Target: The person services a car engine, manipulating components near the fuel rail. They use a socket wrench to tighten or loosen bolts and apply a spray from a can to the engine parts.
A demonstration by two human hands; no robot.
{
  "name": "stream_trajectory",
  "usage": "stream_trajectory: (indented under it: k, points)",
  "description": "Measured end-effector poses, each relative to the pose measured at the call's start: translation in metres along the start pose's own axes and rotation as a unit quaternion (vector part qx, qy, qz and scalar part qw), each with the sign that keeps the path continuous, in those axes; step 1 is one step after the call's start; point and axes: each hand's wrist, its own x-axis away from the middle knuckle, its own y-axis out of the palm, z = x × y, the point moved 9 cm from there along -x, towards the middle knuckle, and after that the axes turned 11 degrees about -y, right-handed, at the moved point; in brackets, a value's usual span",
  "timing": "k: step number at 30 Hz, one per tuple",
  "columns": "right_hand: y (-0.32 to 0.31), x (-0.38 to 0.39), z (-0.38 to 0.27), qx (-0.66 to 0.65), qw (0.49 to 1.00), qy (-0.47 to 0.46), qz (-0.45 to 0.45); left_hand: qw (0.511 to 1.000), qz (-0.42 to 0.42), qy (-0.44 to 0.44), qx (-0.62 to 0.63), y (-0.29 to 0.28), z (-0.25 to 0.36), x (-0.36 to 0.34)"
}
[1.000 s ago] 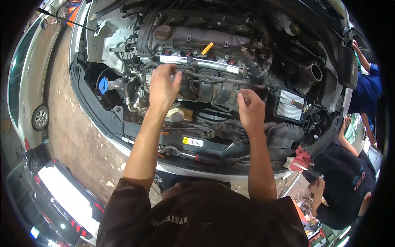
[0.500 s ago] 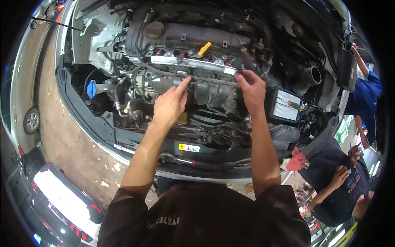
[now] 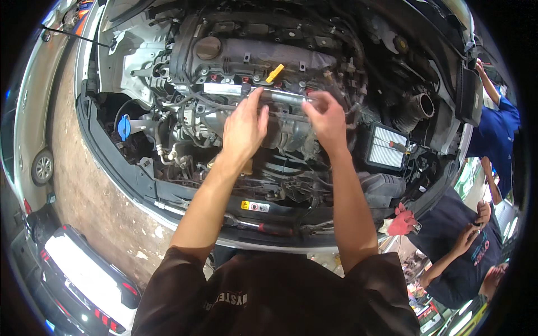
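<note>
A silver metal fuel rail (image 3: 224, 88) lies across the front of the engine (image 3: 258, 53), below its dark cover. My left hand (image 3: 244, 127) is over the rail's middle, index finger stretched onto it and thumb apart. Toward the rail's right part, my right hand (image 3: 329, 123) has its thumb and bent index finger about the metal. Its other fingers are partly hidden. Just behind the rail sits a yellow dipstick handle (image 3: 274, 73). A dark connector (image 3: 245, 89) sits on the rail beside my left fingertips.
A round oil cap (image 3: 208, 49) is at the back left, a blue reservoir cap (image 3: 124, 127) farther left. A screwdriver (image 3: 399, 147) lies on the white air filter (image 3: 386, 154). A ratchet (image 3: 274, 229) and a red glove (image 3: 402, 222) lie along the front edge. Other people stand at right.
My right hand has shifted left along the rail, away from its right end. My left hand has moved up, its index finger now on the rail. The view has shifted slightly.
</note>
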Motion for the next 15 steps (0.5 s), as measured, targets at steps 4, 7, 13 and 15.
stream_trajectory:
  k: [4,7,13,15]
  points:
    - [0.002,0.021,-0.017,0.101,0.991,-0.077,-0.041,0.998,-0.008,-0.045,0.045,-0.021,-0.028,0.042]
    - [-0.005,0.030,-0.031,0.118,0.987,-0.103,0.041,0.987,0.049,-0.151,0.036,-0.062,-0.077,0.052]
    - [0.052,0.054,-0.068,0.232,0.932,-0.256,-0.105,0.971,0.180,-0.139,-0.069,-0.133,-0.131,0.041]
    - [0.069,0.052,-0.060,0.281,0.915,-0.264,-0.122,0.974,0.169,-0.094,-0.116,-0.135,-0.125,0.030]
